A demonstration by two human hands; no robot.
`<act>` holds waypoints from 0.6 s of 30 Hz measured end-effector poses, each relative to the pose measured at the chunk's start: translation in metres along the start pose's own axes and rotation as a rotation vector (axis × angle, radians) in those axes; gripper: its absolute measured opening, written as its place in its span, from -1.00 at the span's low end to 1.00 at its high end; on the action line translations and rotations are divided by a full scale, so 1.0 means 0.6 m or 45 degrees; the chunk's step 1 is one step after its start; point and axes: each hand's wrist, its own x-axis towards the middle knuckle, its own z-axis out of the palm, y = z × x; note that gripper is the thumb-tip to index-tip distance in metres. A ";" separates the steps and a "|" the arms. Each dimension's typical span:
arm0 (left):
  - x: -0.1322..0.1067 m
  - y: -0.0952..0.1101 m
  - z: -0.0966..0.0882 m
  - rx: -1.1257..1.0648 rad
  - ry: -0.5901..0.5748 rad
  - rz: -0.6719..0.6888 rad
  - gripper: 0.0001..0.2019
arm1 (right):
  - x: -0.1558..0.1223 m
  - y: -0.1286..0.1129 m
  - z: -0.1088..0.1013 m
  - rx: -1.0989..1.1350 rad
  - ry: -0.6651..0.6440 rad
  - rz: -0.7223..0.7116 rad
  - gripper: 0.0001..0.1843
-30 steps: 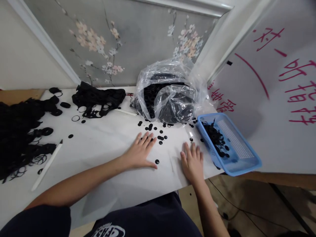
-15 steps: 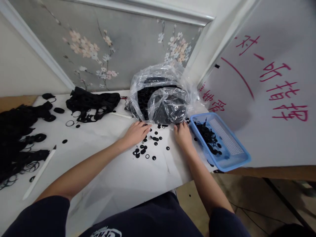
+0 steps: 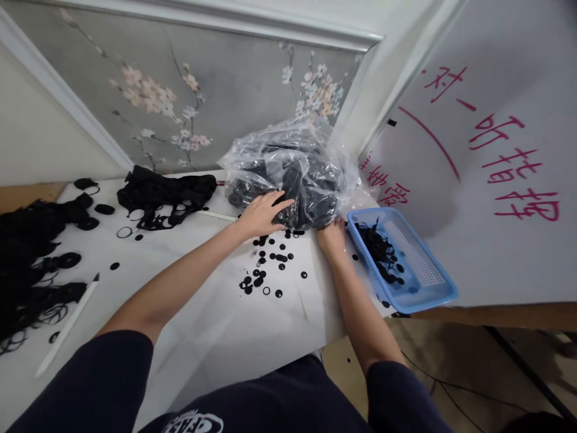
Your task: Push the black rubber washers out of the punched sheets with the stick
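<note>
A clear plastic bag (image 3: 288, 174) full of black rubber pieces lies at the back of the white table (image 3: 193, 325). My left hand (image 3: 260, 215) rests on the bag's front with fingers stretched out against the plastic. My right hand (image 3: 331, 233) is at the bag's lower right edge, its fingers curled into the plastic. Small black round pieces (image 3: 268, 267) lie scattered on the table just in front of both hands.
A blue plastic basket (image 3: 433, 288) with black scraps sits at the table's right edge. Black rubber webbing (image 3: 166, 191) lies at the back left, a bigger black pile (image 3: 31, 252) at far left. A white stick (image 3: 67, 325) lies near it. A white board with red writing (image 3: 496, 156) leans at right.
Both hands went from lying flat on the table forward to the bag. The bag is now pressed flatter. The small round pieces have been swept closer to me.
</note>
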 end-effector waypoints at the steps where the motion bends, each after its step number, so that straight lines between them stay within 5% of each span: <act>1: 0.006 -0.005 0.003 0.055 0.009 0.020 -0.29 | -0.005 -0.006 0.002 0.003 0.004 0.007 -0.38; 10: 0.030 -0.029 0.024 0.202 0.292 0.070 -0.76 | -0.077 -0.061 0.000 0.014 -0.059 -0.114 -0.34; 15: 0.053 -0.040 0.005 0.133 0.368 -0.018 -0.74 | -0.112 -0.104 -0.002 0.018 -0.137 -0.271 -0.32; 18: 0.050 -0.051 -0.002 0.108 0.270 0.118 -0.59 | -0.132 -0.133 -0.005 0.063 -0.217 -0.466 -0.31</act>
